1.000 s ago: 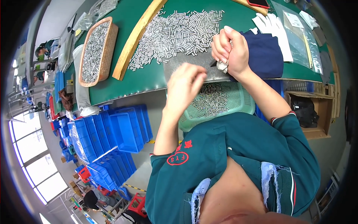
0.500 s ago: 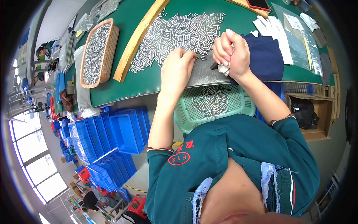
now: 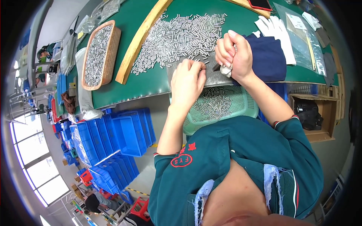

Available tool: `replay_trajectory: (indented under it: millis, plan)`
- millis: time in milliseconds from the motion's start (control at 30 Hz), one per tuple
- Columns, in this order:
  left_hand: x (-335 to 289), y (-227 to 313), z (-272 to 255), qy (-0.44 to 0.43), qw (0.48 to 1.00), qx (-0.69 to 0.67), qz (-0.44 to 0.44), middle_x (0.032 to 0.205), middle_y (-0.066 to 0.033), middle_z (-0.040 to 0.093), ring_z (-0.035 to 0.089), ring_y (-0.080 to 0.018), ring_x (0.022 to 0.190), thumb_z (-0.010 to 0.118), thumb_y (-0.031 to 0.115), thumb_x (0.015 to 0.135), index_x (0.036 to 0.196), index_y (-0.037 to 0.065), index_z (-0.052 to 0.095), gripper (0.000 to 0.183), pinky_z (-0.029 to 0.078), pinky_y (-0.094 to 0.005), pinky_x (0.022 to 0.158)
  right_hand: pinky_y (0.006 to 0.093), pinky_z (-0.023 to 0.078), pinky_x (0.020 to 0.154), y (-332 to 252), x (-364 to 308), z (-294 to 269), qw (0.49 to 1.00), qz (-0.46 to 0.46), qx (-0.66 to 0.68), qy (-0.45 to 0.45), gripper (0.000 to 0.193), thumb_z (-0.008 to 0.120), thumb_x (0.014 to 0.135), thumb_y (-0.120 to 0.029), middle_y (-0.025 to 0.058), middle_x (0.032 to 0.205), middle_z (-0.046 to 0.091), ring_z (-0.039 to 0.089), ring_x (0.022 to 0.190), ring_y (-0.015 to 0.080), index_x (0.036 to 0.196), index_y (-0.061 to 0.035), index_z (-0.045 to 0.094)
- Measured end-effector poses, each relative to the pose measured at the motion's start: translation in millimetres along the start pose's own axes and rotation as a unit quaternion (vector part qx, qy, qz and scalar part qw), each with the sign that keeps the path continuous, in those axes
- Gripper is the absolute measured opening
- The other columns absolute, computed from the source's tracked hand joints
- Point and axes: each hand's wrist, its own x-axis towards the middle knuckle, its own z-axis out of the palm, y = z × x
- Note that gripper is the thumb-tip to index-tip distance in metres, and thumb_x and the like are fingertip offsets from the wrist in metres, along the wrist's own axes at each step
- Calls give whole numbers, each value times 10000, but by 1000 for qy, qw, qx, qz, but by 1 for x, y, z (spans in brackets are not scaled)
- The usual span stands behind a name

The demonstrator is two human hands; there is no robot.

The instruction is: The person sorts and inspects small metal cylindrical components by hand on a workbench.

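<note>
My right hand [image 3: 237, 54] is a fist around a tool wrapped in white cloth [image 3: 226, 71]; a short dark end of it juts out to the left, and its kind is hidden. To the left of it, my left hand [image 3: 187, 81] hovers over a grey metal plate [image 3: 174, 77] at the table's front edge. Its thumb and fingers are drawn together, and whatever is between them is too small to make out. Beyond both hands spreads a pile of small silvery metal cylinders [image 3: 181, 35]. Under the table edge, a green plastic basket [image 3: 192, 126] holds more cylinders.
A wooden strip [image 3: 139, 41] borders the pile on the left, with a tan basket [image 3: 113, 56] of cylinders beyond. Navy cloth [image 3: 267, 60], white gloves [image 3: 277, 34] and a plastic bag [image 3: 301, 41] lie right. Blue bins [image 3: 128, 132] stand lower left, a cardboard box [image 3: 322, 135] right.
My left hand has shifted right and closer to me, from the pile's edge to over the plate. My right hand stays in place with the cloth-wrapped tool.
</note>
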Motion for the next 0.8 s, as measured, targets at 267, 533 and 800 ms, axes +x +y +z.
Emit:
replay_trajectory:
  millis: [267, 533, 800]
  plan:
    - [-1, -3, -2, -10, 998, -25, -61, 776, -61, 523, 530, -228, 747, 619, 96, 715, 772, 62, 557, 91, 418, -339, 664, 236, 312, 372, -1, -1, -6, 999, 0, 40, -9, 419, 330, 899, -250, 23, 427, 326, 286, 347, 95, 514, -91, 294]
    - [0, 5, 4, -36, 996, -73, -40, 728, -60, 525, 528, -228, 723, 626, 82, 714, 750, 54, 544, 94, 419, -337, 656, 235, 301, 369, -1, -1, -1, 999, 19, 32, -18, 416, 315, 901, -258, 6, 423, 302, 268, 341, 87, 516, -105, 283]
    - [0, 2, 5, -34, 996, -78, -32, 717, -62, 522, 528, -230, 712, 630, 82, 713, 746, 55, 546, 94, 421, -339, 648, 233, 313, 372, 1, -1, -6, 998, 9, 65, -19, 416, 330, 897, -244, 19, 434, 330, 291, 353, 91, 513, -91, 293]
